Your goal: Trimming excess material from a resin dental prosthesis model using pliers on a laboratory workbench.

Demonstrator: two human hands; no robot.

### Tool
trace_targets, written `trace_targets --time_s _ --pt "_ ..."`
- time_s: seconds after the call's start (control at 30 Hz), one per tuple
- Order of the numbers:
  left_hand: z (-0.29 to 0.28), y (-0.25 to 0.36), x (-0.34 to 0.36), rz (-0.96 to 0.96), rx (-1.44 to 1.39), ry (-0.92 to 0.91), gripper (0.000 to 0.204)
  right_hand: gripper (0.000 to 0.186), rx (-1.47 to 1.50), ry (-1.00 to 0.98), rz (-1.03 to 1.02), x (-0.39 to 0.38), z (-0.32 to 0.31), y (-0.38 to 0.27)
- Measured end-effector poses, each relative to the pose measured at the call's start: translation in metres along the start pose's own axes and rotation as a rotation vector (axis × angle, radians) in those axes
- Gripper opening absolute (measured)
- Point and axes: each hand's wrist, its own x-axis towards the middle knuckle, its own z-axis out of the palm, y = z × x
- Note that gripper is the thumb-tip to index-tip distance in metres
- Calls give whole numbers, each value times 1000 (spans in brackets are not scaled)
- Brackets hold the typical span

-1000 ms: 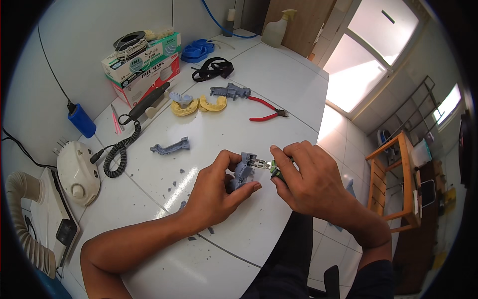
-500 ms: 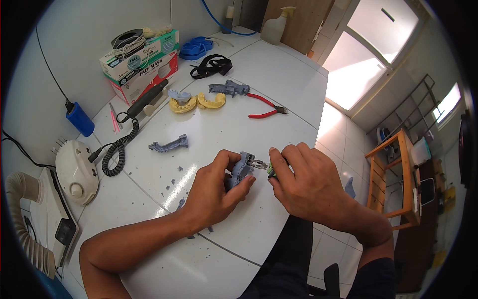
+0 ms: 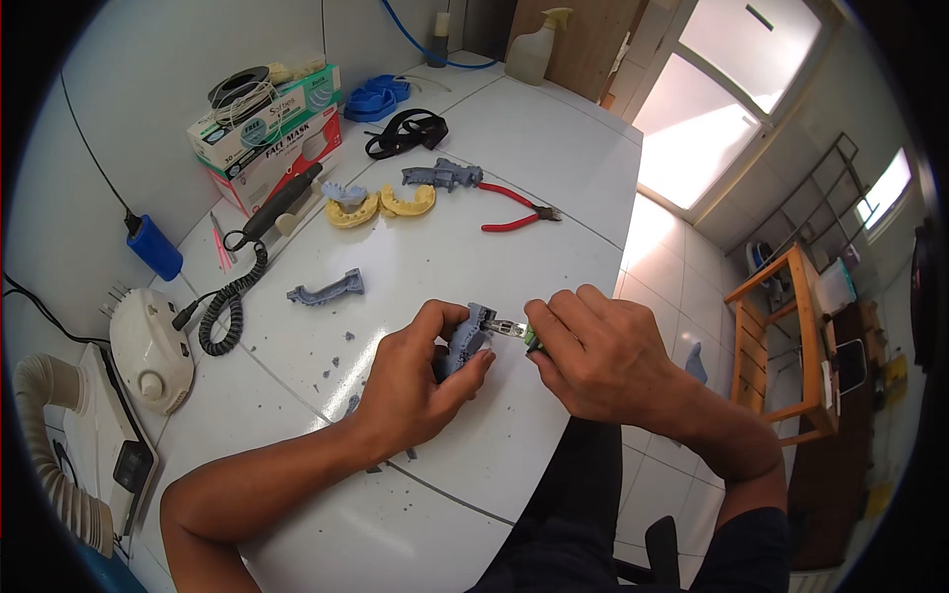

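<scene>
My left hand [image 3: 407,383] is closed round a blue-grey dental model [image 3: 469,334], its thumb below and fingers behind. Against the model's right side rests the metal end of a green-handled hand tool [image 3: 508,328]. My right hand [image 3: 605,354] grips that tool's handle, and most of the handle is hidden by the fingers. Whether the tool's tip bites into the model is too small to tell. Beyond my left hand lies a separate curved blue-grey piece [image 3: 328,288]. Small grey chips [image 3: 352,404] are scattered on the white table [image 3: 554,267] beside my left forearm.
Red-handled cutters [image 3: 514,219] lie near another grey model [image 3: 445,175] and yellow dental casts [image 3: 407,201]. Further left are a dark handpiece [image 3: 282,203] with a coiled cord, a white control box [image 3: 150,346] and a ribbed hose [image 3: 49,425]. Stacked boxes [image 3: 272,148] stand at the wall.
The whole view has shifted slightly. Both hands keep their grips, with the tool and my right hand a touch further right relative to the dental model.
</scene>
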Motion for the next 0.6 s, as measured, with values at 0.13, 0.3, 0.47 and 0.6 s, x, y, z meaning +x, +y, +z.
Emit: trace_targets --time_s 0.13,0.3,0.47,0.6 --pt "-1 0 1 17 30 -15 36 29 283 -58 84 -5 -1 11" --pt "2 6 2 -26 -88 4 33 25 783 -165 229 -9 3 26" --pt "1 3 4 -54 -150 36 32 29 883 -144 385 -13 4 34" --pt "-1 0 2 -8 -146 47 33 35 458 -33 286 -21 18 26"
